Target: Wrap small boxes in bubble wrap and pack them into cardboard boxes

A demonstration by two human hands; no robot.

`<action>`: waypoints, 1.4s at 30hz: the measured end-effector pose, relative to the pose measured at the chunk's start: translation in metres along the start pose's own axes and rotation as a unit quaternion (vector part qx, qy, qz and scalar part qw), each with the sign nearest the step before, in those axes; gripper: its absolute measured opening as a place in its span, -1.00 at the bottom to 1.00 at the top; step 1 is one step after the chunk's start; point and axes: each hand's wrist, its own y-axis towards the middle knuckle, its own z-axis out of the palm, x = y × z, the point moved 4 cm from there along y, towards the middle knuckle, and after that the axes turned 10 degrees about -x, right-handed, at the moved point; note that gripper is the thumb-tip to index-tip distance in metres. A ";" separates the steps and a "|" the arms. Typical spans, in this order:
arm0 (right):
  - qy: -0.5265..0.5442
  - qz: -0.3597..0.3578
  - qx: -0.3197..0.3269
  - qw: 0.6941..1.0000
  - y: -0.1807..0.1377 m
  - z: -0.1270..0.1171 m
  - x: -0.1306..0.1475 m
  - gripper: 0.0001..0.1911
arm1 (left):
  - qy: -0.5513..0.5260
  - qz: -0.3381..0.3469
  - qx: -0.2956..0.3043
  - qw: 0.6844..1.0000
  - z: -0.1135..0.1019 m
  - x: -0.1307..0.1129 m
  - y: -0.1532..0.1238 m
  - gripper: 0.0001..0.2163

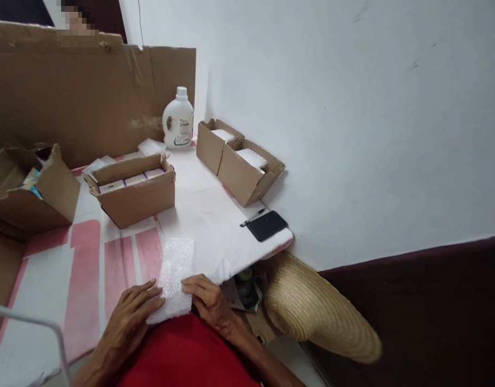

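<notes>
A sheet of bubble wrap [175, 271] lies on the near edge of the table, folded over something I cannot see. My left hand [130, 314] rests flat on its left lower corner, fingers stretched out. My right hand [205, 301] presses on its right lower edge, fingers curled slightly over the wrap. Both hands touch the bubble wrap close to my red shirt.
An open cardboard box [134, 196] of small packs stands behind the wrap, another box [25, 193] at left, two joined boxes [239, 161] with white wrap at right. A white bottle [178, 119], a black phone [267, 225], a pen [252, 216], a straw hat [316, 312] below.
</notes>
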 end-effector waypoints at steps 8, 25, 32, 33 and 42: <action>-0.120 0.104 -0.088 0.983 -0.002 -0.002 0.002 -0.82 | -0.072 -0.213 -0.062 0.972 0.016 -0.006 0.027 -0.78; -0.190 0.055 -0.093 0.976 -0.013 0.005 -0.003 -0.66 | 0.107 -0.116 -0.121 0.980 0.019 -0.027 0.042 -0.59; -0.176 -0.017 0.002 0.984 -0.003 -0.012 -0.009 -0.47 | 0.086 -0.037 -0.065 0.993 0.022 -0.019 0.041 -0.74; -0.170 -0.021 0.018 0.985 0.001 -0.015 -0.010 -0.49 | 0.077 -0.038 -0.061 0.994 0.022 -0.016 0.043 -0.76; -0.133 0.117 -0.034 0.984 0.058 -0.013 -0.033 -0.92 | -0.141 -0.355 -0.053 0.923 0.029 0.022 0.069 -0.64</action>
